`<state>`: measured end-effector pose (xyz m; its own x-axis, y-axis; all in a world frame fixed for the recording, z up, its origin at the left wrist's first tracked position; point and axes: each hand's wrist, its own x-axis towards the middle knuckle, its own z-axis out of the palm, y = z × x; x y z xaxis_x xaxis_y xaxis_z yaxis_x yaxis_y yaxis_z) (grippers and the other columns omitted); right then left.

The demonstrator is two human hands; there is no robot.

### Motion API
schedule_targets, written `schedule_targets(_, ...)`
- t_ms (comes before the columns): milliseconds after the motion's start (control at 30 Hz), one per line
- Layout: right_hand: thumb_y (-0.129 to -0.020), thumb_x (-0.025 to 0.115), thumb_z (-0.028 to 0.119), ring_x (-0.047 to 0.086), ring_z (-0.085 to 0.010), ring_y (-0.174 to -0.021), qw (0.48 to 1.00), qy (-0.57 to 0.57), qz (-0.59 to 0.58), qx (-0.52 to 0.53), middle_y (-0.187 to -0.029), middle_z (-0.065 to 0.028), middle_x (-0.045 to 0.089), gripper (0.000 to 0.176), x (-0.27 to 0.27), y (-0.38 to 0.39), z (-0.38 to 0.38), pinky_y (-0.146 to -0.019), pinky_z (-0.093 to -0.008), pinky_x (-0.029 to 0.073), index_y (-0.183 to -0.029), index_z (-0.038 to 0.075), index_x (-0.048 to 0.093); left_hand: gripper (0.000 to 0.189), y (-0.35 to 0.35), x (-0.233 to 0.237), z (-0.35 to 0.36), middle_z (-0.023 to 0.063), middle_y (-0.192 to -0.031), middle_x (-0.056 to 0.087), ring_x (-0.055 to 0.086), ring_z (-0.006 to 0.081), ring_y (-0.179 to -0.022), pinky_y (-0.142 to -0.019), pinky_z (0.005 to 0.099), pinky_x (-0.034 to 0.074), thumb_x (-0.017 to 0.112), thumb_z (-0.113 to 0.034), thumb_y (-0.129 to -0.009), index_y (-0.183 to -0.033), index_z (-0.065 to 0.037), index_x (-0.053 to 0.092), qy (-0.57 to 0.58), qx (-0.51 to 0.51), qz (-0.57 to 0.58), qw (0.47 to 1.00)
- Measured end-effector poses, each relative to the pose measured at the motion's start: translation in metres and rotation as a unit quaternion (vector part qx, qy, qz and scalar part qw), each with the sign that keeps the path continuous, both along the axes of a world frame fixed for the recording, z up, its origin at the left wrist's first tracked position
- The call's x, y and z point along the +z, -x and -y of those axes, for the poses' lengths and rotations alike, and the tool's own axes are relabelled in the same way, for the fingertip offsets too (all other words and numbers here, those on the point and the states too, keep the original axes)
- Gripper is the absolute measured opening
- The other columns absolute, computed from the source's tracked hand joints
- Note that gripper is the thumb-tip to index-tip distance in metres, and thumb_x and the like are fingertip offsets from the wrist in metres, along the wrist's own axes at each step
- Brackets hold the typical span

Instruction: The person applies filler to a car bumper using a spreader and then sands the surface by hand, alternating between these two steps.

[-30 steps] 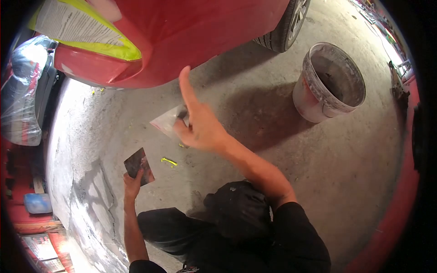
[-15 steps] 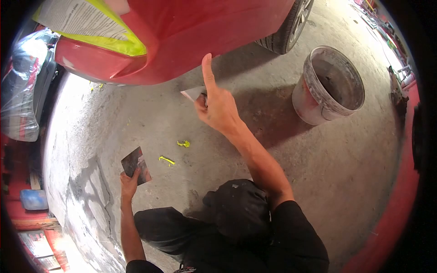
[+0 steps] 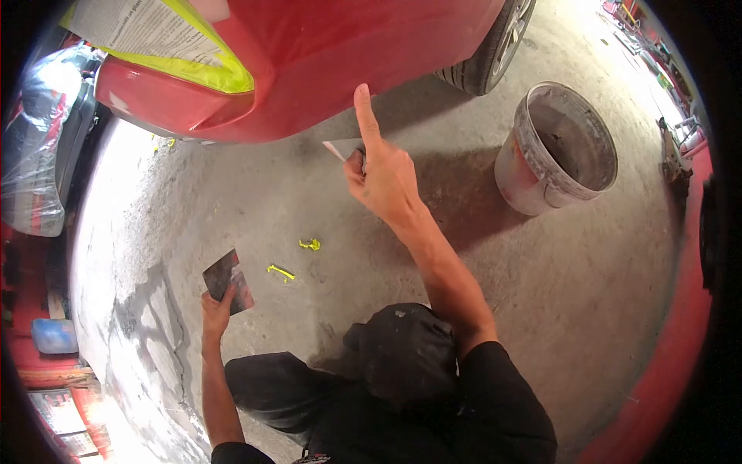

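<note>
My left hand (image 3: pixel 217 309) is low on the left, with the thumb pressed over a thin dark rectangular plate (image 3: pixel 225 277) whose right part looks reddish. Farther up, my right hand (image 3: pixel 386 176) grips a small flat whitish piece (image 3: pixel 344 146); only its pointed corner shows past the fingers. The right forefinger is stretched straight up, its tip right at the lower edge of a red car bumper (image 3: pixel 332 58). Yellow-green masking tape and printed paper (image 3: pixel 154 35) cover the lamp area of the car.
A dirty whitish bucket (image 3: pixel 518 166) stands on the concrete floor to the right, near the car's wheel (image 3: pixel 491 58). Scraps of yellow tape (image 3: pixel 310 244) lie on the floor. Plastic-wrapped car parts (image 3: pixel 39 147) and a blue container (image 3: pixel 54 336) are along the left side.
My right hand has shifted slightly right along the bumper's lower edge, still holding the whitish piece. My left hand has barely moved with the dark plate.
</note>
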<state>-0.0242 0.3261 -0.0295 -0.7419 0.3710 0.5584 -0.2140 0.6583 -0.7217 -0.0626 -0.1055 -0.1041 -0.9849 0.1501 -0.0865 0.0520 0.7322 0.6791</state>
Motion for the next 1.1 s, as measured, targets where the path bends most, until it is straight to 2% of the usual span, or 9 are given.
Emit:
schedule_targets(267,-0.068,0.065,-0.004,0.061,-0.03,-0.056,0.998,-0.013,0.056,-0.001,-0.064,-0.01,0.062,0.108,-0.017,0.002,0.004,-0.055,-0.0387,0.048,-0.158,0.019,0.009,0.026,0.004,-0.005,0.004,0.0065,-0.073,0.068,0.06,0.0112,-0.068,-0.062,0.0324,0.048,0.07,-0.023,-0.088,-0.088,0.004,0.068,0.016,-0.001,-0.003,1.0)
schedule_targets(500,-0.069,0.062,-0.005,0.061,-0.0312,-0.058,1.0,-0.022,0.0,0.001,-0.067,-0.013,0.06,0.104,0.005,-0.001,0.009,-0.056,-0.0403,0.048,-0.158,0.02,0.014,0.028,-0.004,0.014,-0.011,0.0124,-0.077,0.071,0.062,0.0132,-0.07,-0.065,0.0345,0.05,0.071,-0.022,-0.086,-0.093,0.005,0.069,0.043,0.027,-0.009,0.999)
schedule_targets(600,-0.068,0.062,-0.004,0.06,-0.0324,-0.059,0.997,-0.063,0.052,0.004,-0.067,-0.0137,0.06,0.103,-0.007,0.0,0.013,-0.057,-0.0419,0.048,-0.157,0.02,0.016,0.029,0.003,0.004,-0.002,0.0134,-0.078,0.071,0.064,0.0141,-0.071,-0.066,0.0344,0.05,0.071,-0.022,-0.086,-0.093,0.005,0.069,-0.006,0.014,0.001,1.0)
schedule_targets(700,-0.074,0.062,-0.004,0.06,-0.0293,-0.057,0.994,-0.066,0.072,0.044,-0.066,-0.0147,0.058,0.095,-0.01,-0.011,0.015,-0.056,-0.0395,0.048,-0.156,0.017,0.018,0.027,-0.002,0.011,-0.007,0.0101,-0.076,0.071,0.064,0.0135,-0.07,-0.065,0.0326,0.05,0.071,-0.021,-0.088,-0.09,0.006,0.069,-0.029,0.03,-0.014,0.999)
schedule_targets(800,-0.081,0.063,-0.002,0.06,-0.0224,-0.06,0.988,0.109,0.067,0.09,-0.075,-0.0142,0.061,0.074,-0.01,-0.023,0.02,-0.06,-0.0332,0.048,-0.148,0.011,0.033,0.023,-0.006,0.024,-0.019,0.0054,-0.086,0.071,0.066,0.0131,-0.079,-0.071,0.0313,0.051,0.07,-0.019,-0.09,-0.095,0.004,0.07,-0.144,0.096,0.012,0.985)
schedule_targets(833,-0.084,0.062,-0.002,0.06,-0.0199,-0.064,0.977,0.164,0.079,0.115,-0.082,-0.014,0.063,0.066,-0.009,-0.029,0.022,-0.063,-0.0307,0.048,-0.145,0.008,0.039,0.021,-0.011,0.035,-0.032,0.0043,-0.09,0.071,0.065,0.0133,-0.082,-0.074,0.0314,0.051,0.07,-0.018,-0.09,-0.098,0.002,0.069,-0.28,0.113,0.03,0.953)
schedule_targets(900,-0.088,0.06,-0.005,0.062,-0.0142,-0.081,0.934,0.254,0.141,0.206,-0.105,-0.014,0.069,0.048,-0.008,-0.041,0.027,-0.073,-0.0246,0.048,-0.135,0.001,0.05,0.019,-0.025,0.064,-0.068,0.002,-0.098,0.069,0.065,0.0136,-0.09,-0.08,0.0317,0.052,0.069,-0.015,-0.092,-0.104,-0.001,0.068,-0.534,0.145,0.062,0.83)
schedule_targets(1000,-0.092,0.06,-0.004,0.062,-0.0146,-0.088,0.924,0.295,0.146,0.195,-0.111,-0.0115,0.068,0.027,0.024,-0.052,0.058,-0.077,-0.0243,0.048,-0.119,-0.001,0.062,0.022,-0.038,0.076,-0.095,0.0027,-0.108,0.067,0.063,0.0153,-0.097,-0.086,0.0331,0.051,0.069,-0.013,-0.092,-0.112,-0.004,0.065,-0.632,0.132,0.052,0.762)
schedule_targets(1100,-0.09,0.06,-0.006,0.065,-0.0178,-0.088,0.945,0.11,-0.023,0.308,-0.109,-0.0121,0.067,0.027,0.052,-0.046,0.09,-0.077,-0.0251,0.049,-0.115,0.001,0.065,0.022,-0.05,0.092,-0.127,0.0033,-0.108,0.067,0.064,0.0142,-0.096,-0.085,0.0322,0.051,0.068,-0.01,-0.092,-0.112,-0.003,0.065,-0.698,0.131,0.027,0.703)
